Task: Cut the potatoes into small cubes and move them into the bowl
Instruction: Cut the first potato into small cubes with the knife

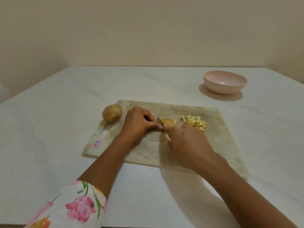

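On the board (213, 139), the left hand (139, 123) is pinching a potato piece (168, 122) while the right hand (187, 145) is gripping what seems a knife (159, 120); cubes (195, 122) are lying beside it, the bowl (225, 86) well apart

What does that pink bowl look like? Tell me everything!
The bowl is pale pink, round, wide and shallow, smooth and glossy, maybe plastic or ceramic. It stands upright and empty, with a bright glint inside. It sits on the white table, beyond the far right corner of the cutting board, touching only the table.
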